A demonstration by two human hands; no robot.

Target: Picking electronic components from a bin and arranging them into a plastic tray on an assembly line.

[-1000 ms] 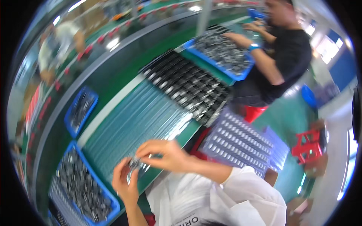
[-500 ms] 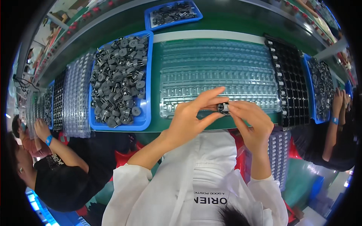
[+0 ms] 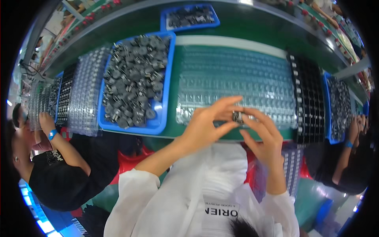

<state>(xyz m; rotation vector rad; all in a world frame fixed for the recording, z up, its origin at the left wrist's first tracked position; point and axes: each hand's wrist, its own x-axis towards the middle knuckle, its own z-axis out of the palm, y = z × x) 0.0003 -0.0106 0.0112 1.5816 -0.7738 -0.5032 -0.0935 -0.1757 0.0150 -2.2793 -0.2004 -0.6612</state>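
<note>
In front of my chest, above the near edge of the clear plastic tray point(image 3: 237, 79), is a small dark component with a pale metal face point(image 3: 237, 117). My left hand point(image 3: 207, 124) pinches it, thumb below and fingers behind. My right hand point(image 3: 265, 136) comes from the other side. Its upper fingertips touch the component, while its thumb hangs lower, apart from it. The exact contact of the fingertips is partly hidden and blurred.
Left of the tray stands a blue bin point(image 3: 170, 79) full of grey-black round components with metal pins. A smaller blue bin point(image 3: 215, 24) sits behind. A black compartment tray point(image 3: 310, 98) is at the right. Co-workers' arms point(image 3: 67, 148) work on both sides.
My right thumb has come away from the component and the right fingers have spread. The whole view has shifted slightly, with the bins and tray now further right.
</note>
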